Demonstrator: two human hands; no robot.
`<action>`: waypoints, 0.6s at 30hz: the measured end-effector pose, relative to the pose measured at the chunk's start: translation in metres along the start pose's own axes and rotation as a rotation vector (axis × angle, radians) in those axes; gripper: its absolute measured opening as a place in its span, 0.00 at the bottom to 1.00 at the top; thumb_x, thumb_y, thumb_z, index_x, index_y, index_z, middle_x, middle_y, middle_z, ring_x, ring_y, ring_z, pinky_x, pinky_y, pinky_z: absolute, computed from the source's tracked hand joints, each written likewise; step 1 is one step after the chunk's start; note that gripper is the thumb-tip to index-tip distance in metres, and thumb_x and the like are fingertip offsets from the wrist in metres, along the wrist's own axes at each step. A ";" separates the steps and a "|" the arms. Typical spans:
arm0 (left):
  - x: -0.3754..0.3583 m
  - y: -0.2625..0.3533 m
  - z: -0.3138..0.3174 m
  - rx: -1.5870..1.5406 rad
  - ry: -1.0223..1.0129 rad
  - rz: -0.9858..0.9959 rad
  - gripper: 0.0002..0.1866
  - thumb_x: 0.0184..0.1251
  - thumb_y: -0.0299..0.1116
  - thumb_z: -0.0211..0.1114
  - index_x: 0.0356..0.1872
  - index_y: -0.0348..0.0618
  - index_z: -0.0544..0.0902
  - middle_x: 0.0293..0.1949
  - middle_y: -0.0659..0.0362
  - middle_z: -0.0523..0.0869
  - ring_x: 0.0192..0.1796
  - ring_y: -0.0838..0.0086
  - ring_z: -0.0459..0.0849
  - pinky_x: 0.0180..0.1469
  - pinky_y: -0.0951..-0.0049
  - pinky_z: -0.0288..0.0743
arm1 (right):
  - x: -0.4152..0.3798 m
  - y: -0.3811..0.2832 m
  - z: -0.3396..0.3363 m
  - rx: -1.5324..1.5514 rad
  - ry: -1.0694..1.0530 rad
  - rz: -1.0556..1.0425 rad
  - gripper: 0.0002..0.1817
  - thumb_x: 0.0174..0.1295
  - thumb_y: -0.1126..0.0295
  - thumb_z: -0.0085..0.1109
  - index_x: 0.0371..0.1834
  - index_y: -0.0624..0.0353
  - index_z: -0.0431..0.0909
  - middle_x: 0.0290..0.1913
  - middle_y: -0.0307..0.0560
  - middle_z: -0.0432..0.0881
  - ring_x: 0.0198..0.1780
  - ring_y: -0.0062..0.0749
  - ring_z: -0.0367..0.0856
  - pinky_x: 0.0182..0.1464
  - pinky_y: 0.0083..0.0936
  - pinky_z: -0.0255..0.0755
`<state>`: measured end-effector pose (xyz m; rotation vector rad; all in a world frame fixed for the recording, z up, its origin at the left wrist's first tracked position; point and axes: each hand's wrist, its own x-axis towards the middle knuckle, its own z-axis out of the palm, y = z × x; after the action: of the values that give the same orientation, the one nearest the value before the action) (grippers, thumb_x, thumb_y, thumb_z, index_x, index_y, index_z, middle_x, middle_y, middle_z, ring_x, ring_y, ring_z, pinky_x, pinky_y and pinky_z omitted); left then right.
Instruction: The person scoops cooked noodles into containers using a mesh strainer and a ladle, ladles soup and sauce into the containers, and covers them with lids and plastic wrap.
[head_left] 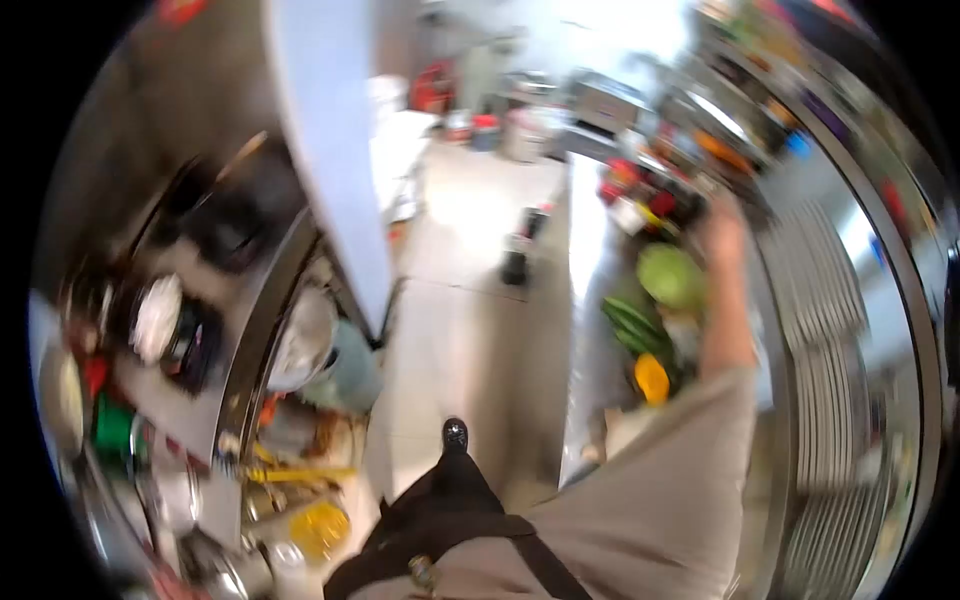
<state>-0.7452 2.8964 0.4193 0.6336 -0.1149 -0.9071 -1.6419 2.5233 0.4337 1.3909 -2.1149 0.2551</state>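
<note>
My right arm stretches forward over the steel counter on the right. At its end my right hand is smeared by motion, so its fingers and anything in them cannot be made out. Nearest to it are a pile of small red, black and yellow items and a round, light green vegetable, perhaps a cabbage. Closer to me lie long dark green vegetables like cucumbers and an orange-yellow piece. My left hand does not show.
Stacked plates fill a shelf at the right. A tiled floor aisle runs ahead, with a blurred dark object there. On the left stand a worktop with pans, a pale bucket and a yellow container.
</note>
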 end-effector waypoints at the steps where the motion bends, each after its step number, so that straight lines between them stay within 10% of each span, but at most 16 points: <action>1: 0.004 -0.011 -0.009 0.211 0.246 0.308 0.23 0.77 0.32 0.35 0.69 0.35 0.57 0.55 0.44 0.76 0.14 0.83 0.63 0.17 0.86 0.65 | 0.030 0.012 0.010 0.045 0.043 -0.077 0.20 0.60 0.69 0.53 0.57 0.57 0.74 0.53 0.54 0.79 0.53 0.46 0.78 0.55 0.37 0.72; 6: 0.017 -0.097 0.130 -0.096 -0.004 0.043 0.13 0.78 0.31 0.38 0.32 0.38 0.63 0.22 0.62 0.64 0.15 0.83 0.61 0.14 0.81 0.56 | 0.183 0.027 0.100 0.118 0.003 -0.187 0.22 0.60 0.66 0.56 0.60 0.56 0.72 0.53 0.52 0.79 0.52 0.41 0.79 0.53 0.33 0.74; 9: 0.021 -0.119 0.133 0.002 -0.079 0.084 0.20 0.76 0.28 0.41 0.64 0.26 0.60 0.28 0.61 0.66 0.18 0.84 0.62 0.16 0.83 0.59 | 0.222 0.018 0.143 0.107 -0.048 -0.104 0.21 0.61 0.65 0.54 0.59 0.57 0.72 0.52 0.52 0.79 0.51 0.41 0.79 0.52 0.33 0.74; 18: 0.035 -0.175 0.175 0.441 0.235 0.257 0.17 0.72 0.27 0.49 0.59 0.30 0.69 0.25 0.67 0.66 0.16 0.90 0.60 0.14 0.90 0.53 | 0.234 -0.024 0.158 0.404 0.021 0.049 0.19 0.65 0.63 0.51 0.57 0.60 0.71 0.52 0.52 0.78 0.48 0.41 0.80 0.49 0.32 0.76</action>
<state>-0.9073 2.7100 0.4582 1.1041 -0.1834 -0.5539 -1.7448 2.2592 0.4347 1.5472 -2.1604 0.7469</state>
